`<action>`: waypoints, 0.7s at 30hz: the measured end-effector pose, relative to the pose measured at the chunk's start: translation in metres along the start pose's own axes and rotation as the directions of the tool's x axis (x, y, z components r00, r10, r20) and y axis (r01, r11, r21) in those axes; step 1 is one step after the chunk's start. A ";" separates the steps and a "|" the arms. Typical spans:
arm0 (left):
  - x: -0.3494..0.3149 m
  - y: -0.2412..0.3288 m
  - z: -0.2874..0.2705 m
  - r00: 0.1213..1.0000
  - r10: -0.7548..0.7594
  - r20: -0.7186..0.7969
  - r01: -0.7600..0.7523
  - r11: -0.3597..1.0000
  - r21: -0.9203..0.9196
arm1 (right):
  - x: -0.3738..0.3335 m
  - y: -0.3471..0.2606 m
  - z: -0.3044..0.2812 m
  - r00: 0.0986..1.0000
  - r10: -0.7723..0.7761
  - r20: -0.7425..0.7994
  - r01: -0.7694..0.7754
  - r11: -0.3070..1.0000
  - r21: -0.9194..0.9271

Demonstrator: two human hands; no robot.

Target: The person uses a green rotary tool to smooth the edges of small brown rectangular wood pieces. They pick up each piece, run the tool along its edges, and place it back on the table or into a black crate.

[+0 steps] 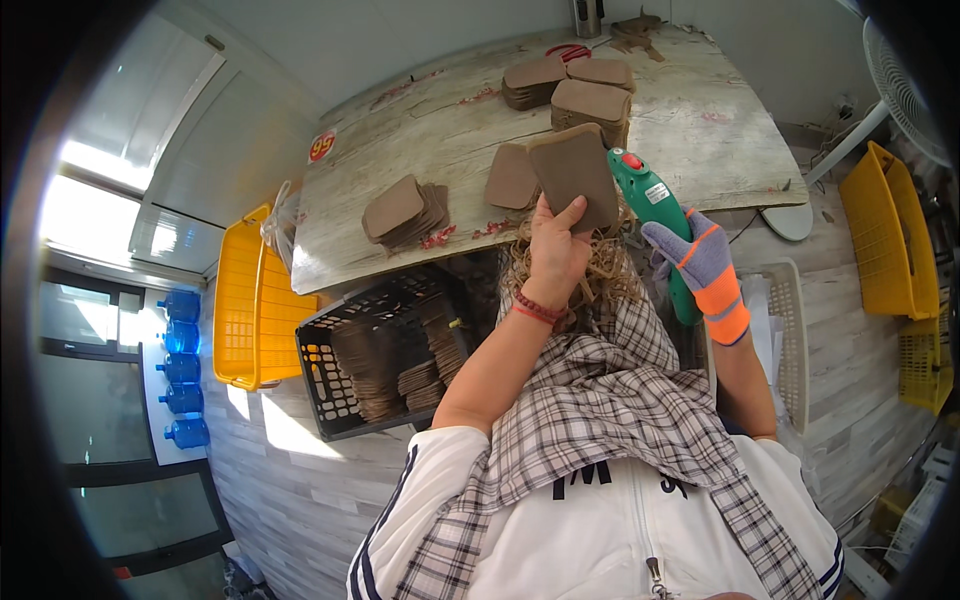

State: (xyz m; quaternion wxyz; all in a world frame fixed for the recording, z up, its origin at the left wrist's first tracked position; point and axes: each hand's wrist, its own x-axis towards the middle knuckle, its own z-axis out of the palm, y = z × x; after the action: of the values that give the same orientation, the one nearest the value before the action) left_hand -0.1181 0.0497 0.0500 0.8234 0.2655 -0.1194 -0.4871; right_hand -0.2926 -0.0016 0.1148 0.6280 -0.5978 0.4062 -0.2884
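Observation:
My left hand [558, 245], bare with a red bracelet at the wrist, is closed on a brown rounded pad [574, 172], its thumb lying across the lower part. My right hand [703, 268], in a grey and orange glove, is wrapped round a green hand-held power tool [655, 200] with a red button. The tool's top end is close to the pad's right edge; I cannot tell whether they touch. Brown trimmed strips [610, 275] are heaped on my lap below the pad. Just left of the held pad, another brown pad [511, 178] lies on the table.
On the worn table [420, 130] are a small pad pile [400, 208] at left and taller stacks [590, 104] behind. Red-handled scissors [570, 52] lie farther back. A black crate [325, 395] with pads is below left. Yellow crates [235, 320] [885, 235] stand either side.

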 end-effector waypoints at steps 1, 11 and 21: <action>-0.001 0.002 -0.001 1.000 0.003 0.013 -0.003 1.000 0.017 | 0.001 0.000 -0.001 1.000 -0.017 0.001 0.017 1.000 -0.008; -0.001 0.064 -0.029 0.982 -0.092 0.168 0.013 0.908 0.418 | -0.011 -0.011 -0.029 0.983 0.010 0.182 0.033 0.972 -0.234; -0.005 0.092 -0.044 0.924 -0.360 0.128 0.191 0.726 0.661 | -0.019 -0.011 -0.018 0.961 0.079 0.265 -0.012 0.970 -0.242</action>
State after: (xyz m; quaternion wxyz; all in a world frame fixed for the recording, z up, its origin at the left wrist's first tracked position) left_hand -0.0327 0.1033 0.0642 0.5805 0.4804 -0.3376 -0.5642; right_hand -0.3157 0.0040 0.1296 0.6083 -0.6932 0.3611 -0.1378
